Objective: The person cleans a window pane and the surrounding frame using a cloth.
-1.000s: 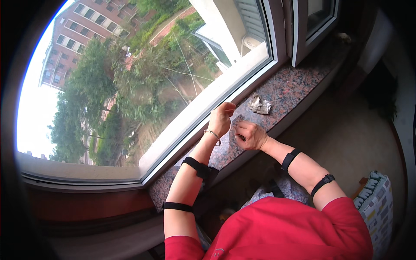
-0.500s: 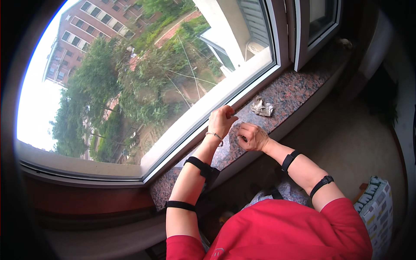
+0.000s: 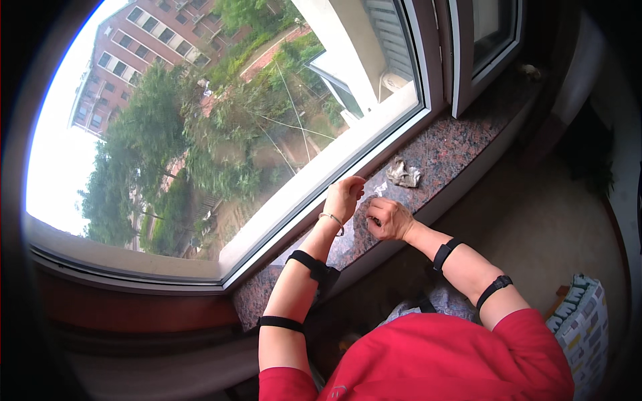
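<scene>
Above the granite windowsill [image 3: 461, 144], my left hand [image 3: 344, 199] is closed, its fingers bent together close to the window frame. Just to its right, my right hand [image 3: 390, 219] is also closed, with thumb and fingers curled in. Whatever either one pinches is too small or hidden to make out. A small whitish patch [image 3: 381, 190], either a scrap or glare, shows between the hands. Farther along the sill lies a crumpled grey-beige cloth or paper [image 3: 403, 172], touched by neither hand.
A large window pane [image 3: 254, 147] borders the sill on the left. Its neighbouring sash [image 3: 487, 53] stands at an angle over the far end, near a small pale object [image 3: 529, 70]. A patterned fabric item [image 3: 580, 334] is at the lower right.
My left hand has shifted slightly toward me, and its fingers have changed their bend. My right hand stays nearly in place. The whitish patch between them shows more clearly.
</scene>
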`<state>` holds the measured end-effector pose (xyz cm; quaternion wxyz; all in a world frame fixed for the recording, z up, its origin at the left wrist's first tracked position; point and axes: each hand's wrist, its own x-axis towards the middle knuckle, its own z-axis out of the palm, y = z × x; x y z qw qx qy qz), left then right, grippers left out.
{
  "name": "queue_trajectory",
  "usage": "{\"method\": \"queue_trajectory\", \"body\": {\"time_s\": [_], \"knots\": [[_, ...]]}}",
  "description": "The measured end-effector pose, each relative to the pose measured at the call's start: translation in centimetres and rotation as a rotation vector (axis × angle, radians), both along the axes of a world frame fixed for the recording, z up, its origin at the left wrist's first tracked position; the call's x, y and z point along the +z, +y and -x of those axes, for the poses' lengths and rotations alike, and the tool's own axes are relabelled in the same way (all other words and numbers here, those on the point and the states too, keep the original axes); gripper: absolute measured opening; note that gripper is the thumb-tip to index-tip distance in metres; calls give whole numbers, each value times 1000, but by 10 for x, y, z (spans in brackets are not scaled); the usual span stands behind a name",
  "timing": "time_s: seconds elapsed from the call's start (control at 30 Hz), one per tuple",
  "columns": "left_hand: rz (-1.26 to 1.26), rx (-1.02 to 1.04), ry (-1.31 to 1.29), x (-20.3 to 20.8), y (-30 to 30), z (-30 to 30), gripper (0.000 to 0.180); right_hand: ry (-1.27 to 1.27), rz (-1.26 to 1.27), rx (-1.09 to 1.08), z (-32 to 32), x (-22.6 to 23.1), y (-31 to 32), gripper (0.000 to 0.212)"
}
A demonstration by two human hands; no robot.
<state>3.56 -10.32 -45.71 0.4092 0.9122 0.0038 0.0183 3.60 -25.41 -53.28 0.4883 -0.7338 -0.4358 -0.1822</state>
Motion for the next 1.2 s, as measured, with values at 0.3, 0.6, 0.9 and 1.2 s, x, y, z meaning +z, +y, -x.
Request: {"method": "queue_trajectory", "body": {"time_s": [0.3, 0.6, 0.9, 1.2], "knots": [[-287, -48, -282, 11, -7, 3, 21, 40, -11, 22, 3, -3, 3, 3], [-301, -162, -410, 52, -20, 10, 27, 57, 6, 28, 3, -8, 3, 4], [-614, -237, -851, 182, -13, 21, 13, 40, -26, 17, 0, -6, 3, 4], [-904, 408, -1471, 368, 61, 37, 12, 66, 9, 52, -3, -6, 12, 3]]}}
